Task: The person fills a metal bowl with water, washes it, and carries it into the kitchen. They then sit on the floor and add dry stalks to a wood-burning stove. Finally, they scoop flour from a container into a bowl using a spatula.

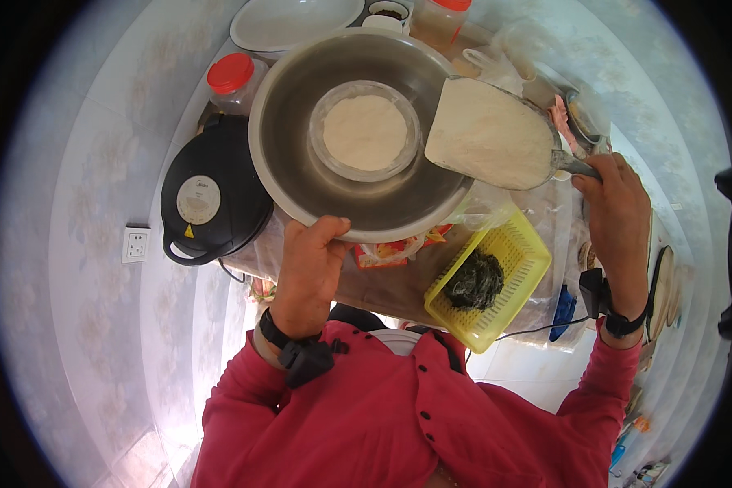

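My left hand (315,262) grips the near rim of a large steel basin (366,215), its thumb over the edge. Inside the basin sits a round clear bowl (416,125) holding pale flour-like powder (364,132). My right hand (619,201) is closed on the handle of a flat-bottomed scoop (568,163). A broad layer of the same pale powder (494,131) covers the scoop, whose front edge reaches over the right side of the basin. The scoop and the clear bowl are apart.
To the left stands a black Midea electric griddle (232,177), near a red-lidded jar (230,74). A white basin (296,24) lies behind. A yellow plastic basket (534,247) with a dark stringy bundle (474,280) stands at the near right, beside plastic bags (485,204) and red packets (381,255).
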`<move>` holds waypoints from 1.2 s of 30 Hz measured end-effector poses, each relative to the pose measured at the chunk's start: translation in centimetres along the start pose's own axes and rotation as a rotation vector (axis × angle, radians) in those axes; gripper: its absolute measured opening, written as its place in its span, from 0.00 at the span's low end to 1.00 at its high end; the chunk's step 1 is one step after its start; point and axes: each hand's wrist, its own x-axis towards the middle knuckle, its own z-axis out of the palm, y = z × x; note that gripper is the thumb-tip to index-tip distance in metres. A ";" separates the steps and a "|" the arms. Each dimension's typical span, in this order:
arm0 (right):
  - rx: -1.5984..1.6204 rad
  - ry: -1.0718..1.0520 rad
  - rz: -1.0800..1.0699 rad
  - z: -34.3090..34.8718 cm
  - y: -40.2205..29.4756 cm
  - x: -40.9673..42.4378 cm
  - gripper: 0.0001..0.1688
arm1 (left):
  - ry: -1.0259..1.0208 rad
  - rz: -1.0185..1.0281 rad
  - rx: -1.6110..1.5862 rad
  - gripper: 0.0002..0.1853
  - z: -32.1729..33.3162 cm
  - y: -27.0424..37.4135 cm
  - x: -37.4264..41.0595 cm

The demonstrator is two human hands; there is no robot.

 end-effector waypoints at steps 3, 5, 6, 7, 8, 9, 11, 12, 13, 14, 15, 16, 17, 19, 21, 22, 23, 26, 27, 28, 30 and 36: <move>0.029 -0.013 0.016 -0.6 -0.4 -0.2 0.10 | 0.008 -0.011 0.008 0.19 -0.2 -0.3 -0.3; 0.041 -0.016 0.000 -0.9 -0.6 -0.2 0.10 | 0.018 -0.017 0.006 0.18 -0.2 -0.5 -0.4; 0.044 -0.019 -0.014 -1.0 -0.8 -0.1 0.10 | 0.022 -0.020 0.000 0.18 -0.1 -0.7 -0.5; 0.046 -0.020 -0.027 -1.1 -0.9 0.0 0.10 | -0.005 -0.015 -0.041 0.18 0.0 -0.8 -0.7; 0.031 -0.004 -0.058 -1.1 -1.1 0.2 0.10 | 0.018 -0.039 0.011 0.18 0.1 -1.0 -0.8; 0.015 0.012 -0.089 -1.0 -1.2 0.4 0.10 | 0.011 -0.055 0.027 0.17 0.2 -1.1 -0.9; -0.003 0.037 -0.133 -0.7 -1.7 0.8 0.11 | -0.010 -0.099 0.073 0.17 0.3 -1.5 -1.1; -0.005 0.044 -0.146 -0.6 -2.0 0.9 0.11 | -0.024 -0.128 0.102 0.17 0.4 -1.8 -1.2; -0.007 0.055 -0.158 -0.4 -2.2 1.0 0.11 | -0.007 -0.177 0.107 0.16 0.5 -1.9 -1.3; -0.058 0.071 -0.227 -0.2 -2.5 1.1 0.13 | -0.036 -0.152 0.113 0.16 0.6 -2.2 -1.4; -0.067 0.058 -0.211 0.0 -2.8 1.1 0.13 | -0.033 -0.146 0.096 0.16 0.8 -2.5 -1.6; -0.074 0.048 -0.199 0.1 -3.0 1.2 0.13 | -0.083 -0.148 0.034 0.16 0.9 -2.5 -1.7; -0.075 0.036 -0.197 0.2 -3.2 1.2 0.13 | -0.034 -0.150 0.085 0.15 1.1 -2.6 -1.9; -0.107 0.066 -0.182 0.1 -3.4 1.3 0.14 | -0.035 -0.167 0.090 0.14 1.4 -2.7 -2.2; -0.105 0.073 -0.195 0.1 -3.6 1.2 0.15 | 0.019 -0.160 0.101 0.07 1.9 -2.8 -2.8; -0.092 0.072 -0.210 0.1 -3.6 1.2 0.15 | 0.043 -0.157 0.108 0.04 2.1 -2.8 -2.9; -0.073 0.073 -0.234 0.1 -3.7 1.2 0.15 | 0.049 -0.159 0.101 0.04 2.4 -2.9 -3.1; -0.096 0.045 -0.225 -0.1 -3.6 1.4 0.14 | 0.061 -0.172 0.108 0.03 2.5 -2.9 -3.0; -0.113 0.056 -0.219 -0.2 -3.5 1.4 0.14 | 0.062 -0.182 0.127 0.02 2.5 -3.0 -2.9; -0.123 0.056 -0.205 -0.4 -3.5 1.4 0.14 | 0.078 -0.196 0.121 0.02 2.4 -3.1 -2.9; -0.123 0.061 -0.214 -0.5 -3.4 1.4 0.13 | 0.055 -0.189 0.122 0.02 2.1 -3.4 -2.6; -0.107 0.070 -0.263 -0.1 -3.6 1.7 0.14 | -0.009 -0.199 0.074 0.11 1.6 -4.0 -2.1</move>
